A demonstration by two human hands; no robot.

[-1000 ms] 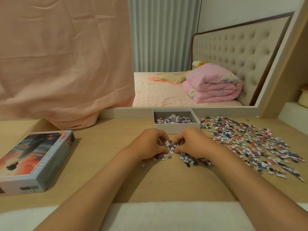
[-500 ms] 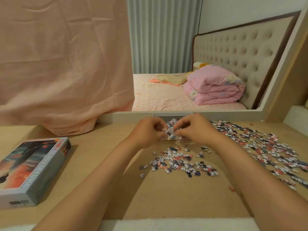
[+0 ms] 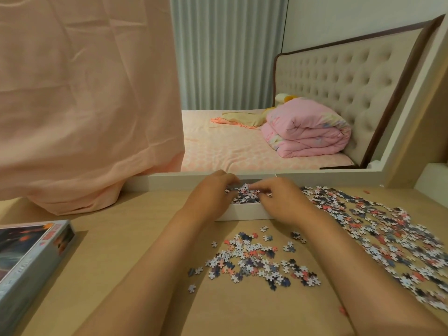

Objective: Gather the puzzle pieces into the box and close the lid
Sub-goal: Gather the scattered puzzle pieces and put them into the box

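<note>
Hands (image 3: 244, 197) over box (image 3: 244, 213) (lid (image 3: 31, 258) aside)

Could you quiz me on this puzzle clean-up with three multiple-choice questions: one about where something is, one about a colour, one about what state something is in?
1. Where is the printed lid?
A. on the desk at the person's left
B. on the bed
C. on top of the box

2. What colour is the folded quilt on the bed?
A. green
B. pink
C. black

3. What is the state of the white box?
A. closed
B. upside down
C. open, with pieces inside

Answers: 1 A, the lid lies flat at the desk's left edge. 2 B, the quilt is plainly pink. 3 C, both the left hand and right hand are over the open box, where pieces show.
</note>
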